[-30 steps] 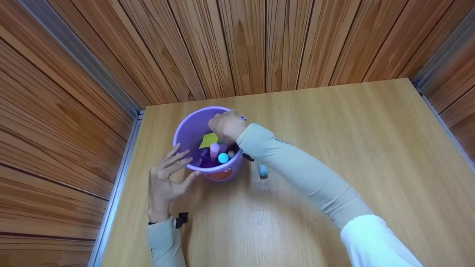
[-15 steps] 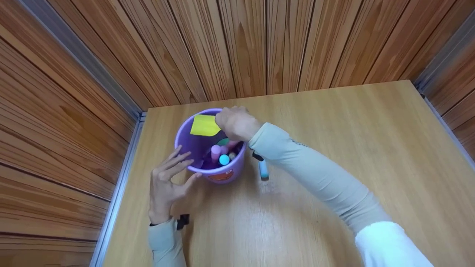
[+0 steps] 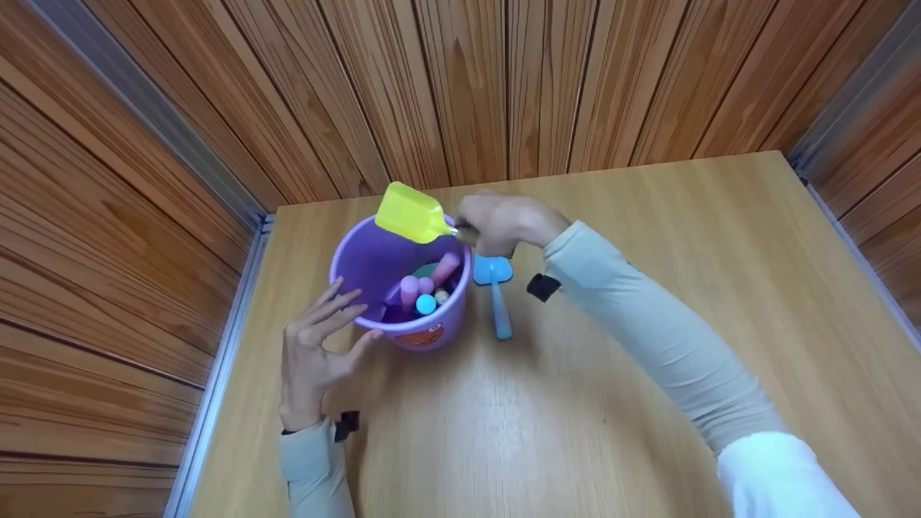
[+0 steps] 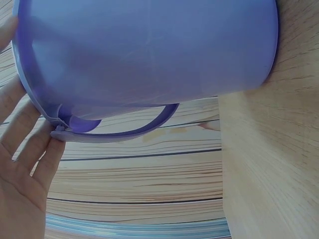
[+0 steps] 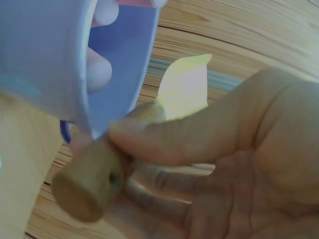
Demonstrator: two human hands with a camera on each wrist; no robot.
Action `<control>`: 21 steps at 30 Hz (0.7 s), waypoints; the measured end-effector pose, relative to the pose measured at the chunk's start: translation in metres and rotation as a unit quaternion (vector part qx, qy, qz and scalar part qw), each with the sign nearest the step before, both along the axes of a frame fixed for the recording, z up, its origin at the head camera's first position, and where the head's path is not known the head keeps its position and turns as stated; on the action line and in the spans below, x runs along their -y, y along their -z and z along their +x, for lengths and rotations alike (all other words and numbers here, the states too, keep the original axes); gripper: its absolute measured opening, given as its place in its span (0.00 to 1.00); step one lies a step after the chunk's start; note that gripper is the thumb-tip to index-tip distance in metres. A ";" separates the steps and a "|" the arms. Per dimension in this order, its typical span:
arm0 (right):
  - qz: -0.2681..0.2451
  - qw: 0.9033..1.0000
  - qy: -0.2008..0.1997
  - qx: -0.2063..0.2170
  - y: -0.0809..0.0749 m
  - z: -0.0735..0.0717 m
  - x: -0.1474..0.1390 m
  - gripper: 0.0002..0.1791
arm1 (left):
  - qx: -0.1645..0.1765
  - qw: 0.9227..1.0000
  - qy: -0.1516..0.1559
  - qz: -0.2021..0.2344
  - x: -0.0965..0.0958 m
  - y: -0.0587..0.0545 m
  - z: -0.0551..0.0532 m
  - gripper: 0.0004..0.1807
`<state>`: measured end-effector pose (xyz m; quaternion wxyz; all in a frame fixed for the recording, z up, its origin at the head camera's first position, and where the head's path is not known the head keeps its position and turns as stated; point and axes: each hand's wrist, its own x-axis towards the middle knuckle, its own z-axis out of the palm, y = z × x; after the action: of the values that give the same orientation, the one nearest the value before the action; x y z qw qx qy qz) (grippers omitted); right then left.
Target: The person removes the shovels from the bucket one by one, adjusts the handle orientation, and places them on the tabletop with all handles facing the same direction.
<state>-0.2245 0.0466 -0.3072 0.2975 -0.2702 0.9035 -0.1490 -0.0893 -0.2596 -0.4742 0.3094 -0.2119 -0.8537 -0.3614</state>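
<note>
My right hand (image 3: 507,221) grips the wooden handle (image 5: 94,174) of a small toy shovel. Its yellow blade (image 3: 411,212) points left, above the back rim of a purple bucket (image 3: 354,252). My left hand (image 3: 316,352) rests on the bucket's left rim, fingers fairly straight and spread; in the left wrist view the fingertips touch the rim near the purple carrying handle (image 4: 124,135). Inside the bucket lie pink-handled items (image 3: 409,286), a round cyan end (image 3: 426,304) and a green piece; their full shapes are hidden.
A blue toy shovel (image 3: 501,313) lies on the wooden table (image 3: 647,302), just right of the bucket. Wood-panelled walls (image 3: 475,93) border the table at the back and on both sides.
My right hand has lifted the yellow shovel out of the bucket, up and to the right. The blue shovel now shows fully. My left hand stays on the rim.
</note>
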 end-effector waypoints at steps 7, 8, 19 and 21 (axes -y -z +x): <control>-0.102 0.991 0.079 0.042 0.019 0.000 -0.038 0.24 | 0.003 1.000 -0.003 0.007 0.001 0.000 0.001 0.26; -0.116 0.988 0.094 0.046 0.023 0.001 -0.043 0.26 | 0.003 1.000 -0.001 0.008 0.001 -0.001 0.001 0.26; -0.284 0.936 0.200 0.057 0.085 0.005 -0.077 0.34 | -0.014 1.000 0.001 0.005 0.002 0.000 0.000 0.24; -0.298 0.928 0.215 0.054 0.094 0.007 -0.081 0.34 | -0.011 1.000 0.000 0.006 0.001 0.000 -0.001 0.24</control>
<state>-0.2176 0.1278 -0.4009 0.2123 -0.1371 0.8363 -0.4865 -0.0901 -0.2607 -0.4742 0.3205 -0.2140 -0.8478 -0.3643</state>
